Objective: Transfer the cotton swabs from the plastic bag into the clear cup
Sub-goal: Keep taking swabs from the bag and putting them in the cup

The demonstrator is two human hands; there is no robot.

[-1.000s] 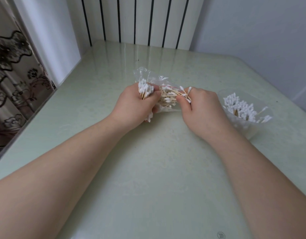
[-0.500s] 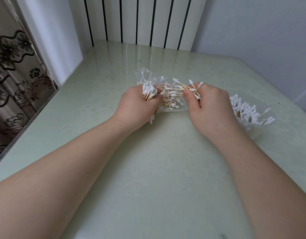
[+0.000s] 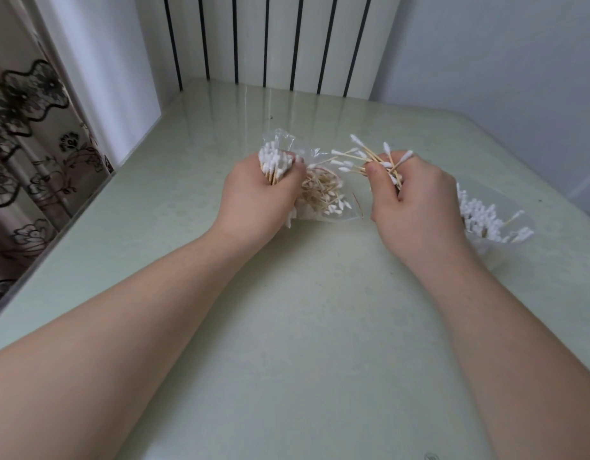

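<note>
Head view looks down on a pale green worktop (image 3: 320,327). The plastic bag (image 3: 348,212) lies crumpled on it, with a tangle of wooden-stemmed cotton swabs (image 3: 320,190) inside. The left hand (image 3: 260,197) sits at the bag's left end, fingers curled tight round an upright bundle of swabs (image 3: 274,162) whose white tips stick out above the fist; it seems to clamp the bag's film as well. The right hand (image 3: 416,207) is just right of the bag, thumb and fingers pinching a small fan of swabs (image 3: 360,157) that splays back over the bag. Further right of the bag, partly hidden behind the right hand, stands the clear cup (image 3: 486,249), packed with white-tipped swabs (image 3: 476,215). A floral curtain (image 3: 28,144) hangs far left of the bag, and a white panel with black stripes (image 3: 270,38) rises beyond it.
</note>
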